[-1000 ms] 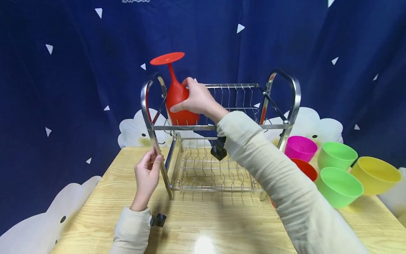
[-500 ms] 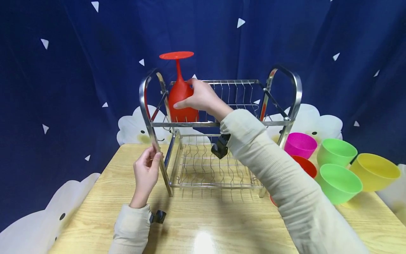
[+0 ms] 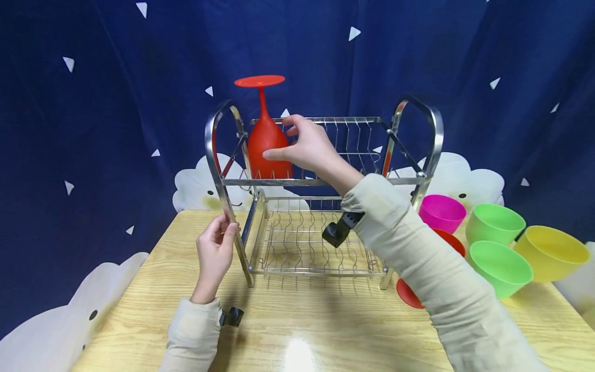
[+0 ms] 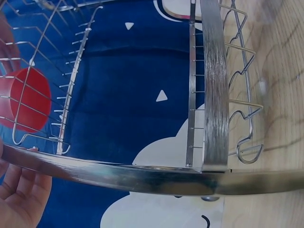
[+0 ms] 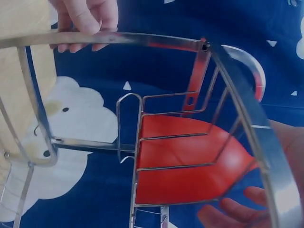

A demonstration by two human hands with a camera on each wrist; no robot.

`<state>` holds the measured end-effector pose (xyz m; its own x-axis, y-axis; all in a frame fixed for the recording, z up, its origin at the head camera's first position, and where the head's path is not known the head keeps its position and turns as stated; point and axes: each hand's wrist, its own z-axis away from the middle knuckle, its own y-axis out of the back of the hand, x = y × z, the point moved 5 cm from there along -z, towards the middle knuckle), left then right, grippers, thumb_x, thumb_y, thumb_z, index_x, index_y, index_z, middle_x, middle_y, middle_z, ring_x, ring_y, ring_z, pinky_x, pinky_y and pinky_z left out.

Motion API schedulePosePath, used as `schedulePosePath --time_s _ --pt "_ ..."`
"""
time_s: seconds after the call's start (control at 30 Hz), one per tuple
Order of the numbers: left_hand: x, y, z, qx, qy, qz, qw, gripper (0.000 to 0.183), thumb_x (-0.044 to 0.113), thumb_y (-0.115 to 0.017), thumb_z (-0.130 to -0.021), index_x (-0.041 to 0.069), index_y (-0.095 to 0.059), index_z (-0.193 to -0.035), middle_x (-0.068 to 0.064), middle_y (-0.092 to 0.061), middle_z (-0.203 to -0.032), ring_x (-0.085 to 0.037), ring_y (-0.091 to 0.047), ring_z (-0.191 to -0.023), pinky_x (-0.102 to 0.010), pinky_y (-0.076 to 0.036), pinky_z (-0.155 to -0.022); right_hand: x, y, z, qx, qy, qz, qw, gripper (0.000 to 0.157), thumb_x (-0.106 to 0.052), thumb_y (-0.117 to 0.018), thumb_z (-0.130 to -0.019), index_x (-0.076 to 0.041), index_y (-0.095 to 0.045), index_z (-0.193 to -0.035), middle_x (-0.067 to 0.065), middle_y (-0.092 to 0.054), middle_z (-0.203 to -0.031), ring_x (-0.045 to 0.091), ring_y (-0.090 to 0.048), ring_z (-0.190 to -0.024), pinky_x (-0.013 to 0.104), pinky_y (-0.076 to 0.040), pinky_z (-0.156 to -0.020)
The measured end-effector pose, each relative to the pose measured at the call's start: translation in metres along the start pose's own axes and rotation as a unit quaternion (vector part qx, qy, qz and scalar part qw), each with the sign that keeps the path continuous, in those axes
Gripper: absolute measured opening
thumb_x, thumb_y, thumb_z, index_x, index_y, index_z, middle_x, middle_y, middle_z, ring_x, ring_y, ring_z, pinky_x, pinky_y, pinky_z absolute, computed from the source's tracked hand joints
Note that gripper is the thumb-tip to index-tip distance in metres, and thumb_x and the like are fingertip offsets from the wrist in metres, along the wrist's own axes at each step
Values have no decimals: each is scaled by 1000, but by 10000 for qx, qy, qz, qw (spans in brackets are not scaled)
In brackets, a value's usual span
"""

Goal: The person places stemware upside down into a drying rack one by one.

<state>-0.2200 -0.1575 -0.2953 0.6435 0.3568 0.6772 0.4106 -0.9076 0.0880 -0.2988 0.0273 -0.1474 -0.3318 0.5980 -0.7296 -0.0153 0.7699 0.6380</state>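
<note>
A red plastic goblet (image 3: 265, 142) stands upside down at the left end of the upper tier of a metal dish rack (image 3: 279, 182), its foot pointing up. My right hand (image 3: 310, 147) is just right of the bowl, fingers spread and thumb overlapping its side in the head view. In the right wrist view, the fingertips lie beside the goblet's bowl (image 5: 185, 161), beyond the wires. My left hand (image 3: 215, 250) pinches the rack's left front post between thumb and fingers. The left wrist view shows the red bowl (image 4: 28, 99) through the upper wires.
Right of the rack stand a magenta cup (image 3: 442, 213), two green cups (image 3: 499, 268) and a yellow cup (image 3: 550, 253). Another red cup (image 3: 451, 240) and a red disc (image 3: 409, 294) are partly hidden by my right sleeve. A dark blue curtain hangs behind.
The goblet has gone from tilted to upright on the upper tier. My right hand has loosened from it and drawn back to the right. The left hand keeps its place on the post.
</note>
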Motion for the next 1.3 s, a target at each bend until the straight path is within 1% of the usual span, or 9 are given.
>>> schedulePosePath --time_s 0.17,0.3,0.43,0.67,0.77,0.9,1.0,1.2,1.3 --pt "-2 0 0 -6 11 4 10000 10 -12 -56 -83 -19 -57 -90 -27 -60 -72 -1 -57 -68 -9 -45 -58 1 13 12 -1 165 -227 9996 69 -35 -75 -72 -17 -44 -132 5 -51 -123 19 -54 -102 33 -50 -77" --pt "-2 -1 0 -6 64 8 10000 10 -12 -56 -83 -18 -56 -90 -28 -59 -72 1 -56 -68 -9 -45 -58 2 24 22 -16 359 -424 9985 66 -32 -75 -73 -17 -46 -131 4 -52 -123 19 -55 -102 35 -50 -78" --pt "-5 -1 0 8 50 -13 10000 10 -13 -55 -83 -18 -57 -90 -28 -59 -72 3 -55 -68 -8 -44 -57 5 32 33 1 484 -500 9976 65 -32 -74 -74 -17 -46 -131 3 -53 -123 19 -53 -104 36 -50 -78" --pt "-32 0 3 42 69 -30 10000 11 -10 -58 -83 -14 -59 -93 -26 -62 -75 1 -55 -65 -9 -44 -56 9 46 58 83 732 -610 9954 67 -32 -75 -74 -17 -45 -132 3 -54 -122 20 -53 -108 41 -49 -81" --pt "-35 0 4 42 60 -85 9999 12 -7 -59 -83 -13 -60 -93 -24 -62 -75 1 -54 -65 -9 -44 -57 9 52 68 94 863 -732 9935 65 -28 -75 -75 -15 -45 -132 6 -53 -121 21 -53 -108 41 -48 -85" --pt "-35 0 4 56 20 -77 10000 12 -5 -59 -84 -12 -60 -93 -22 -62 -74 1 -54 -65 -9 -44 -56 11 59 81 103 1029 -809 9913 65 -23 -75 -75 -14 -45 -132 5 -53 -120 20 -53 -107 38 -45 -90" --pt "-35 0 4 63 -15 -120 9999 12 -6 -59 -84 -12 -61 -93 -22 -62 -74 0 -54 -63 -9 -43 -55 15 63 90 165 1091 -702 9914 66 -23 -75 -75 -15 -45 -132 4 -53 -120 19 -53 -107 37 -45 -91" --pt "-36 1 4 37 34 -214 9998 13 -4 -60 -84 -11 -61 -94 -21 -64 -75 -3 -56 -63 -9 -44 -55 23 69 111 233 1289 -463 9903 61 -20 -73 -77 -11 -45 -131 7 -54 -120 20 -53 -105 38 -44 -92" --pt "-35 1 4 30 34 -243 9997 12 -6 -60 -83 -12 -60 -94 -22 -64 -75 -5 -56 -63 -9 -44 -54 29 71 121 243 1371 -280 9899 60 -19 -73 -77 -10 -46 -130 7 -55 -119 20 -54 -103 31 -44 -91"
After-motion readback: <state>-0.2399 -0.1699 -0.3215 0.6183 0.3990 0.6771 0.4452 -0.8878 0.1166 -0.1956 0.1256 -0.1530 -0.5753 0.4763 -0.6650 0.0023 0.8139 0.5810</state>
